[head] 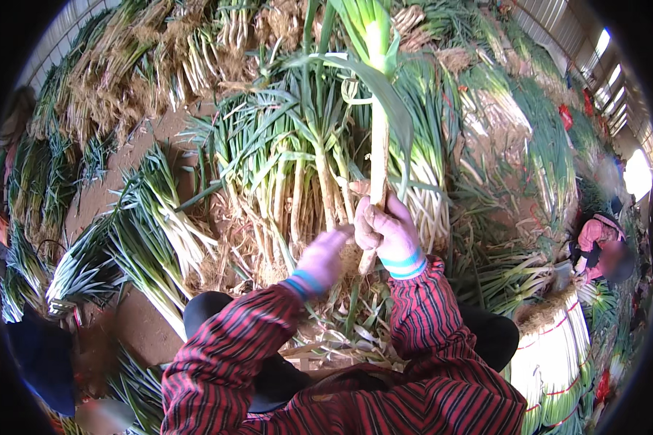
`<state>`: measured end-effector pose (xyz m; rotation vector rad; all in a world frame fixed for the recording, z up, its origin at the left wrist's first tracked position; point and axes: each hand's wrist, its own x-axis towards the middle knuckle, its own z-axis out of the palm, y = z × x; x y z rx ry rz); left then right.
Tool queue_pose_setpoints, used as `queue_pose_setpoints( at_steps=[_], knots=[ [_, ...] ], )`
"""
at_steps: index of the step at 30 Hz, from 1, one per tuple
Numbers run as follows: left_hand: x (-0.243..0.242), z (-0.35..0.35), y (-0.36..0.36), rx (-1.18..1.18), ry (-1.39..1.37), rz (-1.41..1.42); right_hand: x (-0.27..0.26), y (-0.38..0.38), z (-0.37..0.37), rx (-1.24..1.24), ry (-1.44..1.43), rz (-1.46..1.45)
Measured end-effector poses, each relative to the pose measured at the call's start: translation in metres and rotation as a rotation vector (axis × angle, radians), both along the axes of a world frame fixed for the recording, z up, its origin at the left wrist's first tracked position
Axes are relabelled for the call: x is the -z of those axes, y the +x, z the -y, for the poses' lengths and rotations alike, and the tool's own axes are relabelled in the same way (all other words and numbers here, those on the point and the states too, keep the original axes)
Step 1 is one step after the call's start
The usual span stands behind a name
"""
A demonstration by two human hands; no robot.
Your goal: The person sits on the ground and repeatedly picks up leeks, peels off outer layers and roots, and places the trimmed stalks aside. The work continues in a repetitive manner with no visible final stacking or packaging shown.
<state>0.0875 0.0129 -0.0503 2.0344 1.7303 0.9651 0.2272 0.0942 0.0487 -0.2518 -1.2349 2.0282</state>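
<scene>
A large green onion (380,141) stands upright before me, its brownish stalk low and its green leaves reaching the top edge. My right hand (387,225), in a pinkish glove with a blue-striped cuff, is closed around the stalk near its lower end. Left of it is my left hand (322,258), gloved alike and blurred; whether its fingers hold anything cannot be told. Just beyond my hands, a row of unpeeled green onions (299,201) stands with roots down. Loose leaves and peelings (359,331) lie below, between my knees.
Pale-stalked green onions (182,228) lie at the left, with more (427,201) behind my right hand. Tied bundles (549,364) stand at the lower right. Heaped onions (114,70) fill the back left. A person (598,244) is at the far right; dark clothing (41,359) shows at the left.
</scene>
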Motion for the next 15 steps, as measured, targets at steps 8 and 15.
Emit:
queue_pose_setpoints(
  at_steps=[8,15],
  knots=[
    [0.079,0.024,-0.017,0.018,-0.891,-0.368,-0.102,0.040,0.019,-0.054,0.063,-0.025],
    [-0.101,0.003,-0.049,-0.141,0.231,1.182,0.005,0.064,0.060,-0.231,0.176,-0.037]
  ],
)
